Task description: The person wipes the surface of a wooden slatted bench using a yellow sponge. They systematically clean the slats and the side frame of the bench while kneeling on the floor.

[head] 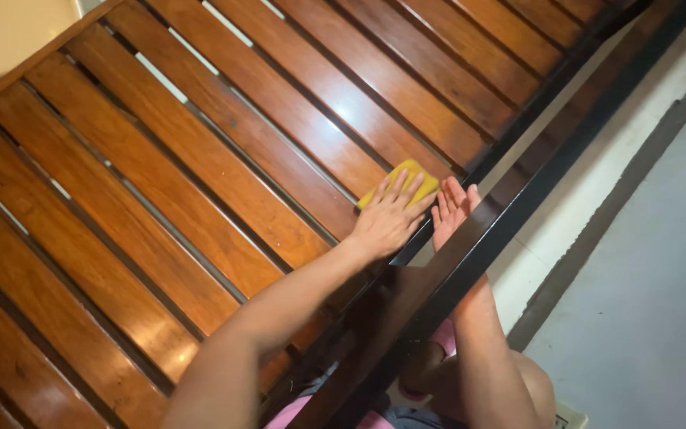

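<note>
Near the middle of the frame, our left hand [389,218] lies flat with fingers spread on a yellow cloth [403,180], pressing it onto the wooden slats [200,159]. Just right, our right hand [452,208] rests open against the black rail [518,214].

Two bare forearms without sleeves, hands without rings or gloves, pink garment at the lap

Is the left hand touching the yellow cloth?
Touching. The head view shows the left hand pressed flat on the yellow cloth, fingers overlapping it on the slats.
</note>
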